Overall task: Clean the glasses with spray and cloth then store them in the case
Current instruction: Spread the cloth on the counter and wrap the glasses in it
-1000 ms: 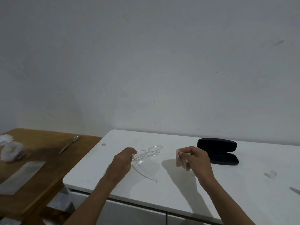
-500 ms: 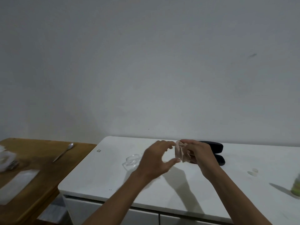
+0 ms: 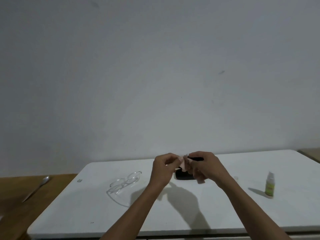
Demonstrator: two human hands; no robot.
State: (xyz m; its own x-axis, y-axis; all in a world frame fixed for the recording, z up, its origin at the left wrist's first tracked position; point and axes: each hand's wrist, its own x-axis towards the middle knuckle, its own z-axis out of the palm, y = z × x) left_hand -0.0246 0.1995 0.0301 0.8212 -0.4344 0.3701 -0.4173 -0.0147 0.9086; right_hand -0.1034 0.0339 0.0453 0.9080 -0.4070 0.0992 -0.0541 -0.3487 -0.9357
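Note:
Clear-framed glasses [image 3: 123, 184] lie on the white table [image 3: 86, 213], left of my hands, with one temple arm stretched toward me. My left hand [image 3: 163, 168] and my right hand [image 3: 206, 168] are raised together above the table and both pinch a small pink cloth [image 3: 183, 163] between them. The black case [image 3: 183, 175] sits on the table right behind my hands, mostly hidden by them. A small green spray bottle [image 3: 269, 185] stands upright at the right.
A wooden table [image 3: 20, 201] adjoins on the left, with a metal spoon [image 3: 37, 187] on it. A small clear cap [image 3: 235, 178] lies between my right hand and the bottle. A bare wall rises behind the table.
My left hand let go of the glasses, which now lie on the table, and came over to the cloth held by my right hand. The view shifted right, bringing the spray bottle in.

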